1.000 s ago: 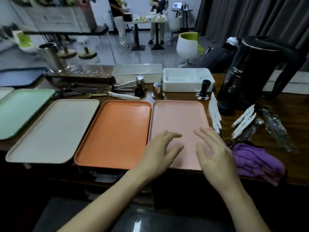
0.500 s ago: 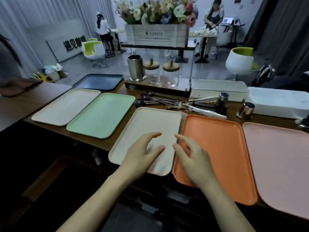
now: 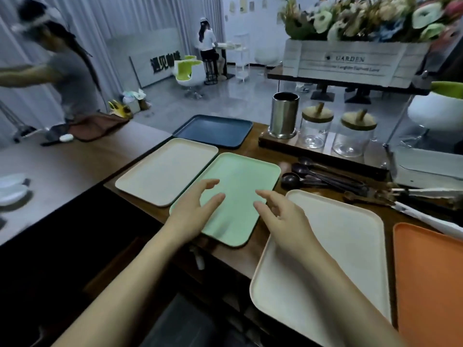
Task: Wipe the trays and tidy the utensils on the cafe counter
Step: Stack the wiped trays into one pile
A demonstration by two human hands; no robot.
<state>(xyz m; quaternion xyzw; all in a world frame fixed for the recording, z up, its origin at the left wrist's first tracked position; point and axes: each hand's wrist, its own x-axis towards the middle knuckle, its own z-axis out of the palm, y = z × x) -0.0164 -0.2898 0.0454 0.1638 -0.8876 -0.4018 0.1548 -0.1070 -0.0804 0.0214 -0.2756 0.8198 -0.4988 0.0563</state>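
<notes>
Spoons (image 3: 292, 181) lie dark on the tabletop (image 3: 250, 259) just right of the green tray (image 3: 245, 176), beyond the cream tray (image 3: 338, 246). Above the green tray's near end hover the left hand (image 3: 194, 214) and right hand (image 3: 284, 220), each grip released, fingers (image 3: 266, 195) loosely spread, grasping nothing

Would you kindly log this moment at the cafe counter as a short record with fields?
left hand: open, empty, over green tray
right hand: open, empty, at green tray's right edge
other trays: far cream tray, dark blue tray, near cream tray, orange tray
utensils: dark spoons loose beyond near cream tray
cloth in grip: none
</notes>
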